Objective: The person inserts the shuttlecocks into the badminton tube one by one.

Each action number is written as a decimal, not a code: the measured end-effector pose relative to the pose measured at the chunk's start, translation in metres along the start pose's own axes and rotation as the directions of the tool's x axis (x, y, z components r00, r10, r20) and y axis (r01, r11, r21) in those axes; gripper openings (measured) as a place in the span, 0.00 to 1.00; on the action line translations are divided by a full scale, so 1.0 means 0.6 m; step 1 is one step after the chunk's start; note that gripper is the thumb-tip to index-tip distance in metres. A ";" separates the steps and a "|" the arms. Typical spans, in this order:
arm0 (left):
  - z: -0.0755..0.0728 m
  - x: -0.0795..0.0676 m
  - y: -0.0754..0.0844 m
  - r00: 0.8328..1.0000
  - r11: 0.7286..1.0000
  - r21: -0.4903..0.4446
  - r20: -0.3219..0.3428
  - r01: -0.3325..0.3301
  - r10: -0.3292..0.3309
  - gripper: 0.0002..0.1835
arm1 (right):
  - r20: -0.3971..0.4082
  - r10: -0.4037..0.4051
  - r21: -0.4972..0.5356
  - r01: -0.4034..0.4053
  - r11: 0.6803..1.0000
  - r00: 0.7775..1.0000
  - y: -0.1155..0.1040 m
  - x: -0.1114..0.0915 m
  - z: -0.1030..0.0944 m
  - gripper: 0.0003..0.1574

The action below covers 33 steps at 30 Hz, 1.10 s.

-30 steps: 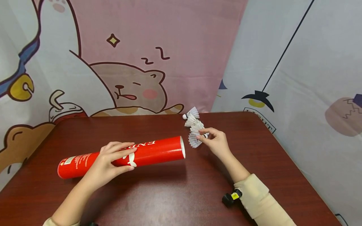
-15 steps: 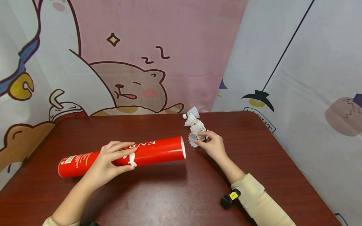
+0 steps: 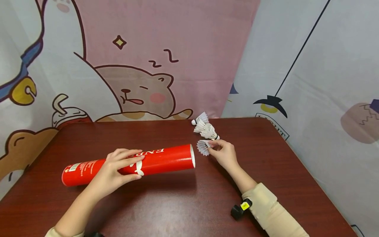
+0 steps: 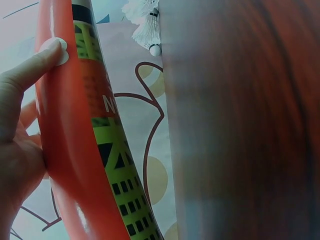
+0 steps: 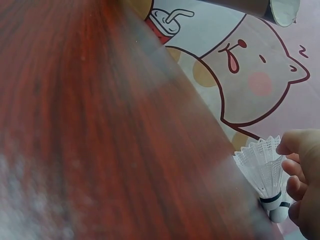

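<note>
My left hand [image 3: 112,169] grips a long red shuttlecock tube [image 3: 168,160] around its middle, thumb on the near side and fingers over the top. The tube's white-rimmed mouth points right and stands above the table, its shadow beneath. Just right of the mouth, my right hand [image 3: 225,153] pinches a white shuttlecock [image 3: 202,147] between thumb and fingertips, with the skirt facing left and the cork end hidden by the fingers. Behind it lie a couple of overlapping feather shuttlecocks [image 3: 205,130] and, farthest back, another shuttlecock [image 3: 202,118] with its cork to the left.
A dark reddish wooden table [image 3: 160,210] carries everything. Its far edge meets a hanging cloth [image 3: 204,65] printed with cartoon animals. A black wrist device [image 3: 240,210] with a yellow label hangs below my right sleeve [image 3: 263,204].
My right hand has closed on the nearest shuttlecock and drawn it slightly apart from the others, uncovering the cork of the one behind. The left hand and the tube hold nearly still.
</note>
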<state>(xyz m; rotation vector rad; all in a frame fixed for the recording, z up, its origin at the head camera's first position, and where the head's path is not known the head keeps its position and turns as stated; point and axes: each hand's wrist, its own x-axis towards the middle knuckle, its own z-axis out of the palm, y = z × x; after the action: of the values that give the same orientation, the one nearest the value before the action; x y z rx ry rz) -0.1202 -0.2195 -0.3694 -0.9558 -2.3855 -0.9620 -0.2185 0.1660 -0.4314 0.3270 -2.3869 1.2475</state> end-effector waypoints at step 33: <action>-0.001 0.000 0.001 1.000 1.000 0.003 0.008 0.008 -0.008 0.33 | -0.054 -0.113 0.148 0.120 0.982 0.992 -0.087 0.015 -0.065 0.03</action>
<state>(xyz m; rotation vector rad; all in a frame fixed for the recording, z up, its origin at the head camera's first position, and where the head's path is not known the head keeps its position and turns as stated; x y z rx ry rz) -0.1196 -0.2198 -0.3690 -0.9508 -2.3984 -0.9594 -0.1956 0.1685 -0.3700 0.4728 -2.2064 1.3687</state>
